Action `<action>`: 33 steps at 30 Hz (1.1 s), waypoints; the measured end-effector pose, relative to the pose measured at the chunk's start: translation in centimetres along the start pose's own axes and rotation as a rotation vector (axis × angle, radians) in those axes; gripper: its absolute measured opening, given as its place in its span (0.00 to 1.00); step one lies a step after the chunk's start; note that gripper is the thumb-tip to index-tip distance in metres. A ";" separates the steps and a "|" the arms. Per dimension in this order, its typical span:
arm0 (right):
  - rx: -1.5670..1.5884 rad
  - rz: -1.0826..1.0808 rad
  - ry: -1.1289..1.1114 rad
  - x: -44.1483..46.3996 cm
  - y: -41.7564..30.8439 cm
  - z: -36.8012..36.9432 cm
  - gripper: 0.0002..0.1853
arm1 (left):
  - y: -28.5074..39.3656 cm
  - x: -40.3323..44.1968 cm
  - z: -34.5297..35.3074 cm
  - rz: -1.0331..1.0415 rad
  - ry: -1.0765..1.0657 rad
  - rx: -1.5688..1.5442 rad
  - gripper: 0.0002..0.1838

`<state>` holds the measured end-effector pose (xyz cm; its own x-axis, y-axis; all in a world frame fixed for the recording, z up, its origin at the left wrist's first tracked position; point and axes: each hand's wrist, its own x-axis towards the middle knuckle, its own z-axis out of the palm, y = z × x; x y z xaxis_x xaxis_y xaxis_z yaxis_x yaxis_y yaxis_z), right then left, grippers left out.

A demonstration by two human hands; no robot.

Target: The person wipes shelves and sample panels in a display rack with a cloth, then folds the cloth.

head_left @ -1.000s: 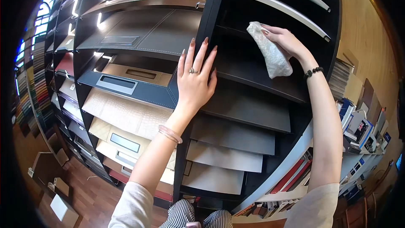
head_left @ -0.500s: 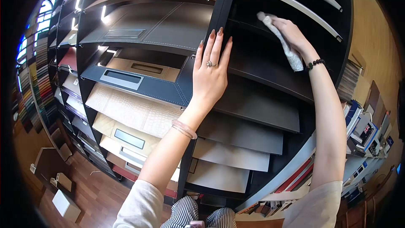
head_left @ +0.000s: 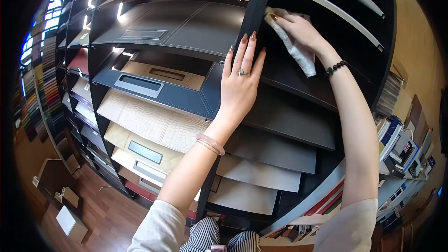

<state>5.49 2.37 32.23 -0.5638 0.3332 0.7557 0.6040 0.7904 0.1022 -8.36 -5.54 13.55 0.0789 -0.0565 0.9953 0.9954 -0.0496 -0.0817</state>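
1 open gap between white-edged shelf (head_left: 333,11) and dark shelf (head_left: 301,92) below. Black upright divider (head_left: 256,11) blocks sideways passage left. Stacked grey panels (head_left: 261,172) lower down, only narrow slots between.

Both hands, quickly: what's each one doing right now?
Left hand: open, fingers extended against the black upright, holding nothing visible.
Right hand: closed on a white cloth.

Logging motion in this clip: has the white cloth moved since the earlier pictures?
Yes, leftward: the white cloth, in the right hand, now has its upper end close beside the black upright; earlier a clear gap separated them.
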 end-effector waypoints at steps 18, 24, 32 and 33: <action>0.184 0.065 -0.051 1.4 2.4 -1.6 0.30 | -0.1 -0.2 0.1 -0.029 0.028 -0.064 0.24; -0.038 0.410 -0.127 4.3 2.3 -0.9 0.27 | -0.1 -0.3 0.3 -0.019 0.041 -0.040 0.22; -0.080 0.290 -0.017 6.7 6.9 0.5 0.27 | 0.2 -0.2 0.0 0.000 0.021 -0.040 0.20; -0.277 0.354 0.073 6.8 6.6 0.5 0.25 | 0.1 -0.2 -0.2 -0.005 0.010 -0.022 0.20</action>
<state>5.40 10.11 37.74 -0.2600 0.5133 0.8179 0.8862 0.4633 -0.0091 -8.25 -5.74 13.35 0.0734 -0.0666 0.9951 0.9944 -0.0718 -0.0781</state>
